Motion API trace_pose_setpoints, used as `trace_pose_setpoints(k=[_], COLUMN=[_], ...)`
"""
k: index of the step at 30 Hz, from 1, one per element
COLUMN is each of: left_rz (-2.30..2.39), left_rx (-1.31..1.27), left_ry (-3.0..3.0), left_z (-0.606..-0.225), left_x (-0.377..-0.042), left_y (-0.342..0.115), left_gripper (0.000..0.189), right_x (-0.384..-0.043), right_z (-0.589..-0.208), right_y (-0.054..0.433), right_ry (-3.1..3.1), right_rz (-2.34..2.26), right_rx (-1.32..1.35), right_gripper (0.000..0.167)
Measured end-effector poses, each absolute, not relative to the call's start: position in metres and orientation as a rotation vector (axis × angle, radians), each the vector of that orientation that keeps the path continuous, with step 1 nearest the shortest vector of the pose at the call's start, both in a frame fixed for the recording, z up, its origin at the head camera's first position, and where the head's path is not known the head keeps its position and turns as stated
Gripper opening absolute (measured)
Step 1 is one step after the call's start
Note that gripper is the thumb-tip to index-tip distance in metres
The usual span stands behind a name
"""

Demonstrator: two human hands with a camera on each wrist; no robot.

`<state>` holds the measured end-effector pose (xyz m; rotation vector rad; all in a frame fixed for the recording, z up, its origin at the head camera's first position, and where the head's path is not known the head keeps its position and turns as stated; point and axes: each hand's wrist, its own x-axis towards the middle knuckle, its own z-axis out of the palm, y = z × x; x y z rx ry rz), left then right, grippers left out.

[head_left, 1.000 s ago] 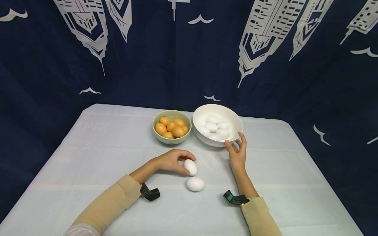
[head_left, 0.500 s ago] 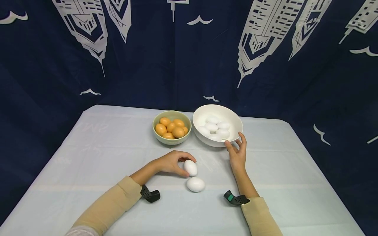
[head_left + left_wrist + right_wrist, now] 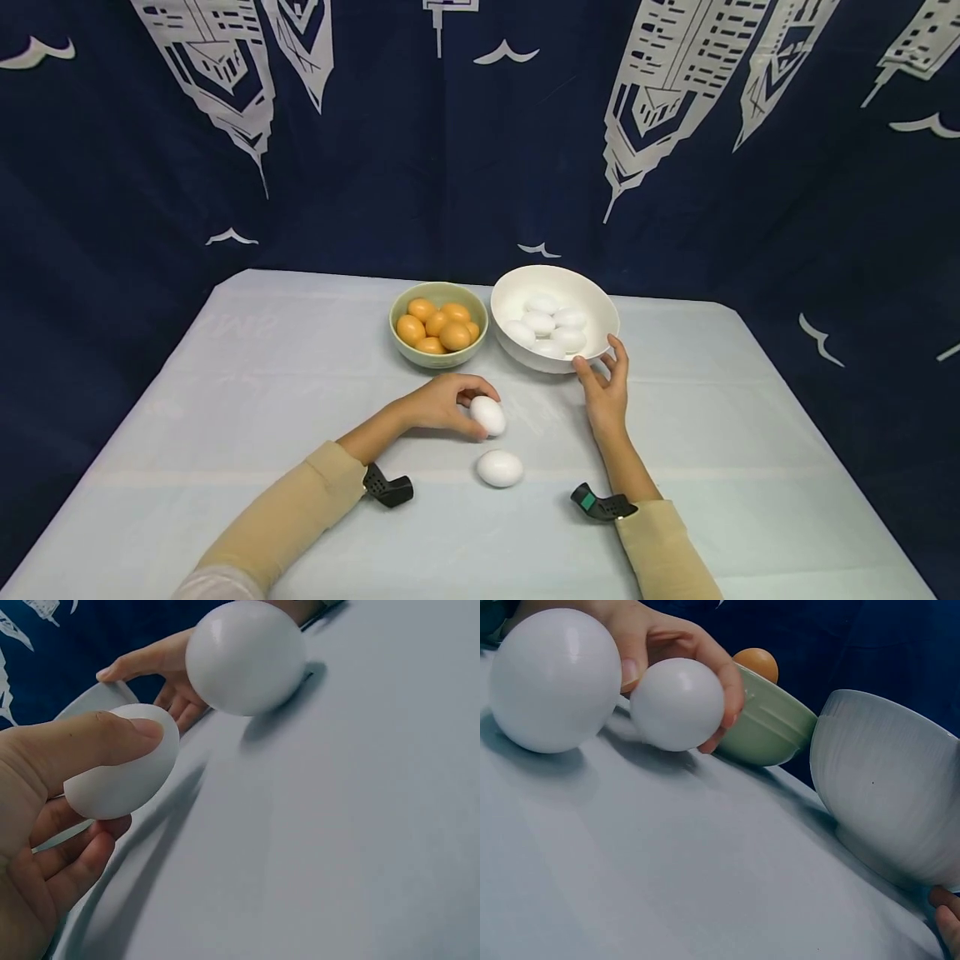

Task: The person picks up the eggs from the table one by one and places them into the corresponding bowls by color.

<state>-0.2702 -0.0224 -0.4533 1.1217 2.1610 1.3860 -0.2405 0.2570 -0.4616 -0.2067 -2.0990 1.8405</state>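
Observation:
Between thumb and fingers, my left hand [image 3: 444, 405] pinches a white egg [image 3: 489, 415]; the left wrist view shows the thumb lying across this egg [image 3: 124, 776]. A second white egg [image 3: 500, 468] lies on the cloth nearer to me, apart from the held one. My right hand [image 3: 606, 398] holds the near right side of a large white bowl [image 3: 517, 354], its thumb and index finger at the rim. Inside that bowl lie several white eggs [image 3: 539, 323]. Only fingertips of the right hand [image 3: 946, 919] show in the right wrist view, low against the bowl.
Left of the white bowl, close beside it, stands a smaller green bowl [image 3: 431, 360] with several orange-brown eggs [image 3: 454, 336]. Both are near the far edge of the table [image 3: 300, 333], which has a pale cloth. A dark blue patterned curtain [image 3: 450, 167] hangs behind.
My left hand has moved the pinched egg slightly away from me, widening the gap to the loose egg. The right hand and both bowls have stayed in place.

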Motion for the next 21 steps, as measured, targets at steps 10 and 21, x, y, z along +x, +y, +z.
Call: trace_pose_setpoints(k=[10, 21], left_rz=[1.436, 1.560], left_rx=[1.141, 1.108], left_ry=[2.230, 2.296], left_z=[-0.431, -0.402], left_x=[-0.281, -0.286], left_y=[-0.006, 0.016], left_gripper=[0.045, 0.042], right_x=[-0.240, -0.242], right_z=[-0.462, -0.465], right_y=[0.256, 0.258], right_ry=[-2.095, -2.100], right_rz=[1.830, 1.817], right_rx=[-0.204, -0.190], right_gripper=[0.069, 0.069])
